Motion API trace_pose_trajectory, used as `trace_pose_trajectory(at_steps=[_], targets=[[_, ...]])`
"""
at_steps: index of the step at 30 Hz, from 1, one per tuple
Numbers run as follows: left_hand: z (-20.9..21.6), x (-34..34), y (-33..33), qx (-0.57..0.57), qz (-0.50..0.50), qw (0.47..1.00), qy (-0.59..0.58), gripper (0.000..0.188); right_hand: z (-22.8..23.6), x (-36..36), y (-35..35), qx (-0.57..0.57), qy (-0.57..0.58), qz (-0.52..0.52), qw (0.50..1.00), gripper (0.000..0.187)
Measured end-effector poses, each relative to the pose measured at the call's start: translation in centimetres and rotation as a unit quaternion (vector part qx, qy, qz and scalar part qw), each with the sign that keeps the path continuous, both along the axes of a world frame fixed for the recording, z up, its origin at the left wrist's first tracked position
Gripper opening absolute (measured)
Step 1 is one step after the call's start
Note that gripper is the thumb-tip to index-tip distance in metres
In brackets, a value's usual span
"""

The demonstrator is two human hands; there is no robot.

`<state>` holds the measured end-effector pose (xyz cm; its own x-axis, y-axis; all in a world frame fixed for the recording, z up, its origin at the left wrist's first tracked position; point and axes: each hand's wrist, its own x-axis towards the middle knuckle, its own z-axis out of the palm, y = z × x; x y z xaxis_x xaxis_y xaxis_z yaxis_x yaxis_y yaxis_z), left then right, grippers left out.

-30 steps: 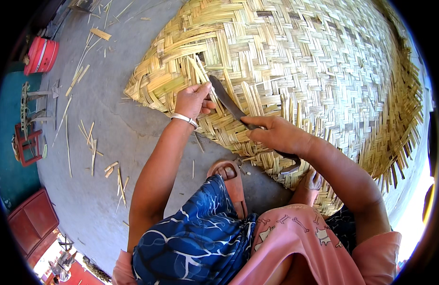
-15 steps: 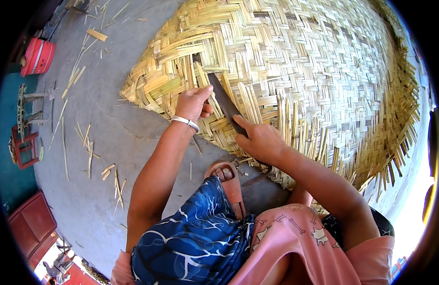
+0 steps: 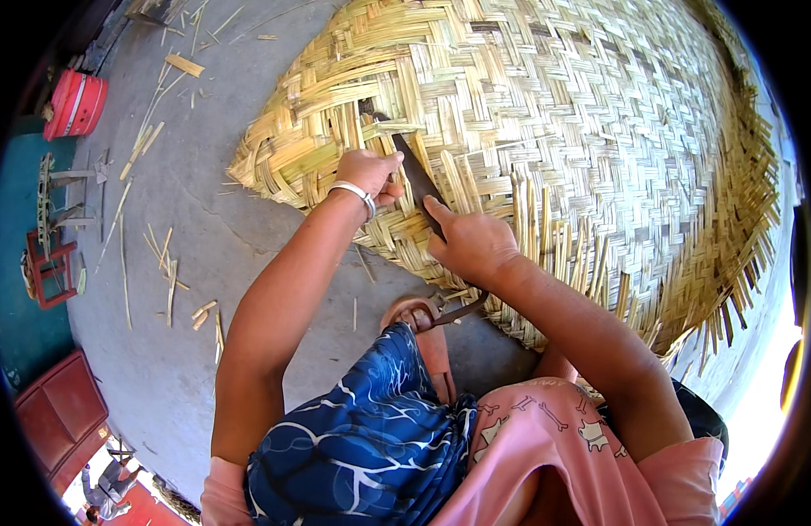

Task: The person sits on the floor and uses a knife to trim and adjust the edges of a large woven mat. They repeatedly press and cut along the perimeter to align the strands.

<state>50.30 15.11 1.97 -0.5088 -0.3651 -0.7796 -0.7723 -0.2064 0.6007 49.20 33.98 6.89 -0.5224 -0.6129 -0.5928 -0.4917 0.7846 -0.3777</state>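
A large mat woven from pale, bamboo-like strips (image 3: 546,114) lies over the floor, with loose strip ends standing up along its near edge. My right hand (image 3: 473,248) grips a long dark-bladed knife (image 3: 420,180), index finger stretched along the blade. The blade lies slanted over the mat, its tip at a gap in the weave. A curved brown piece sticks out below my right hand, toward my foot. My left hand (image 3: 370,178), with a white bangle at the wrist, is closed beside the blade and pinches a strip at the mat's edge; its fingers partly hide the strip.
Loose strips and offcuts (image 3: 169,280) are scattered on the grey floor (image 3: 221,237) to the left. A red bucket (image 3: 77,103), a small red-brown frame (image 3: 50,270) and a dark red panel (image 3: 64,408) stand at the far left. My sandalled foot (image 3: 414,316) is near the mat's edge.
My right hand and the knife have shifted slightly up and left, and the brown piece below shows more. My left hand has moved slightly right. A strip by the gap now lies crosswise.
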Motion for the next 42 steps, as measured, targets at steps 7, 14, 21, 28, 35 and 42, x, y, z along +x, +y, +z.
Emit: trace_pose_trajectory(at_steps=[7,14,21,28,35,42], targets=[[0.2,2.0,-0.5,-0.237,-0.253,0.936,0.068,0.042,-0.3,-0.2,0.1,0.008,0.013,0.028,0.999,0.057],[-0.6,2.5,0.6,-0.432,-0.307,0.844,0.082,0.039,5.7,-0.6,5.6,0.059,-0.044,0.130,0.989,0.054],[-1.1,2.0,1.3,-0.281,-0.142,0.934,0.168,0.024,11.7,-4.2,12.4,-0.003,-0.272,-0.009,0.962,0.055],[1.2,1.0,2.7,0.069,-0.080,0.989,0.103,0.027,10.0,-3.5,11.4,-0.183,-0.452,-0.186,0.853,0.057],[-0.8,3.4,3.2,-0.060,-0.046,0.994,0.081,0.024,6.7,-1.8,9.4,-0.116,-0.442,-0.192,0.869,0.057],[-1.2,4.0,2.4,0.073,0.043,0.991,0.107,0.022,4.8,-2.6,7.6,-0.095,-0.260,-0.064,0.959,0.056]])
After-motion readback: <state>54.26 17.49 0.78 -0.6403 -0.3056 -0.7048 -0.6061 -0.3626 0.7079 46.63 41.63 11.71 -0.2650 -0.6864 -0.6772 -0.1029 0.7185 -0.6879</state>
